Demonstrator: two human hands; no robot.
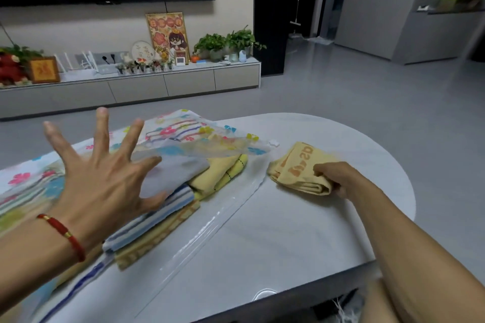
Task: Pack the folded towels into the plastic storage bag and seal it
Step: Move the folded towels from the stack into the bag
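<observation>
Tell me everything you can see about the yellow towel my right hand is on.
The yellow towel is soft terry-looking cloth with orange printed lettering, folded into a thick bundle whose layered edges face the camera. It lies flat on the white table, just outside the storage bag's open mouth. The right hand grips its near right corner, fingers curled around the folds.

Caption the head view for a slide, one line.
Left hand spread over towels in the open bag; right hand holds a yellow towel beside it.

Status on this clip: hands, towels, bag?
Left hand spread open over bag. Right hand grips yellow towel outside it. Bag unsealed.
</observation>
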